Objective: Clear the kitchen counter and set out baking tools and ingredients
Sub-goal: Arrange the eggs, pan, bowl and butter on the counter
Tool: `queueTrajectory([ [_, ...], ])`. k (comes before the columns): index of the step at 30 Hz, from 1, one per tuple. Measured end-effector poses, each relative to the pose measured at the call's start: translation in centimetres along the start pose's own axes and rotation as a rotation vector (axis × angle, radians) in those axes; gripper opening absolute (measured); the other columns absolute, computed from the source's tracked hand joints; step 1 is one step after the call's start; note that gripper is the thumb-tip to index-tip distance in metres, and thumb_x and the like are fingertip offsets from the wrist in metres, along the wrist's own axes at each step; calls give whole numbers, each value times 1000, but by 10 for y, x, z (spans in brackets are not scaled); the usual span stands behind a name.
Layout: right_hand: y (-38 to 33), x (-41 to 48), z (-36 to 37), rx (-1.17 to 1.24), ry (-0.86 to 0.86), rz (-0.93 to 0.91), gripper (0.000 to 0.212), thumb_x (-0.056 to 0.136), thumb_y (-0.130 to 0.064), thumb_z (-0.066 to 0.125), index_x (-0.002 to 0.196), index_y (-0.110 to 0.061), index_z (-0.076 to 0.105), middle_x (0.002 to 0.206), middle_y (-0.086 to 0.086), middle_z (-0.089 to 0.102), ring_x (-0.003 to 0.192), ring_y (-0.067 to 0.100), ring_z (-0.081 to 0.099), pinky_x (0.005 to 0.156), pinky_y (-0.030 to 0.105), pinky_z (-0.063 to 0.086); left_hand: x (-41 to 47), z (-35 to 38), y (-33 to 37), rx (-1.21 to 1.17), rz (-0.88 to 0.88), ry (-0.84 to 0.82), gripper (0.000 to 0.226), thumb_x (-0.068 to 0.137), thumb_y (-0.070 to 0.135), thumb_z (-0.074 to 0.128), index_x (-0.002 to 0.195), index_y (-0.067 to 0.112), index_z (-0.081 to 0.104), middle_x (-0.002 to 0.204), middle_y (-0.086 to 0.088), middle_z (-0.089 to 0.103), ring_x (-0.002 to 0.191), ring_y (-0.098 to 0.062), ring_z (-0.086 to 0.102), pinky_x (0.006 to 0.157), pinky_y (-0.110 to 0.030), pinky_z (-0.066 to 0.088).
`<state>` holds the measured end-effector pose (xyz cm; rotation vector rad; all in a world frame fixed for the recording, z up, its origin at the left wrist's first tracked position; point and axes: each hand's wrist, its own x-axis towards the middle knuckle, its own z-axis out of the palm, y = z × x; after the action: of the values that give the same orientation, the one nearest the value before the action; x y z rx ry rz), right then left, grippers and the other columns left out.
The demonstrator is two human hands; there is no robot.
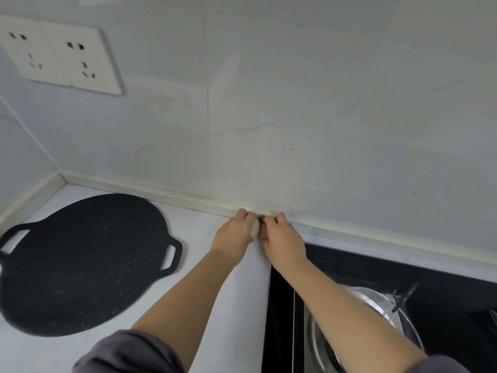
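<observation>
At the back edge of the table, hard against the foot of the wall, left hand and right hand side by side, nearly touching, knuckles up. Fingers of both curled together round a small pale thing wedged between them; only a sliver visible, too little to name. Each grip drawn in on that thing, though how firmly cannot be told. Bare forearms stretched back from the hands toward the camera, dark sleeves pushed up at the bottom edge. Right forearm crossing above a black stove just right of the hands, a round metal burner ring partly hidden beneath it. Left of the hands, well apart from them, a flat black speckled griddle pan with two loop handles, lying on the white table near the corner. Above the pan, high on the wall, a double socket plate.
</observation>
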<state>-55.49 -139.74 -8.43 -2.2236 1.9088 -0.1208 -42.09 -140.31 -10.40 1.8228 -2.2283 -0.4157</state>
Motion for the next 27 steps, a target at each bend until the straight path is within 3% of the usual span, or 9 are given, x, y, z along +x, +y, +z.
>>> queueTrajectory([
  [4, -1, -2, -1, -24, -2, 26, 30, 95, -23, 50, 124, -17, 48, 117, 4, 44, 92, 23, 53, 61, 31, 39, -2, -4, 2, -2, -13, -6, 46, 87, 15, 65, 127, 16, 44, 122, -3, 47, 92, -22, 59, 69, -27, 46],
  [8, -2, -10, -2, -36, 18, 39, 51, 92, -22, 53, 139, -21, 32, 126, 6, 41, 104, 25, 51, 68, 31, 44, -11, -11, 0, -36, -60, -1, 58, 87, 18, 67, 136, 16, 36, 132, -3, 41, 102, -23, 57, 77, -29, 49],
  [12, -11, -27, -8, -28, 65, 28, 55, 92, -19, 51, 142, -21, 28, 127, 5, 42, 107, 25, 49, 76, 32, 47, -34, -23, -9, -88, -95, 47, 64, 88, 21, 66, 141, 18, 31, 139, -2, 36, 106, -21, 55, 80, -30, 49],
  [19, -56, -70, -4, -8, -10, -106, 54, 91, -13, 50, 142, -18, 30, 132, 6, 41, 102, 24, 52, 63, 29, 39, -119, -51, -42, -123, -198, 128, 57, 92, 27, 61, 142, 19, 34, 142, 1, 36, 107, -17, 56, 83, -25, 47],
  [23, -104, -101, 4, 57, -72, -196, 55, 92, -16, 52, 143, -19, 31, 133, 6, 42, 108, 23, 50, 84, 32, 49, -181, -70, -73, -129, -247, 161, 54, 91, 27, 63, 139, 18, 40, 135, 4, 42, 108, -12, 54, 84, -21, 46],
  [27, -154, -127, 15, 101, -112, -259, 53, 93, -17, 51, 142, -21, 34, 133, 4, 42, 114, 23, 50, 89, 31, 47, -241, -84, -97, -166, -314, 217, 50, 90, 27, 64, 136, 19, 46, 135, 4, 46, 115, -13, 53, 90, -22, 45],
])
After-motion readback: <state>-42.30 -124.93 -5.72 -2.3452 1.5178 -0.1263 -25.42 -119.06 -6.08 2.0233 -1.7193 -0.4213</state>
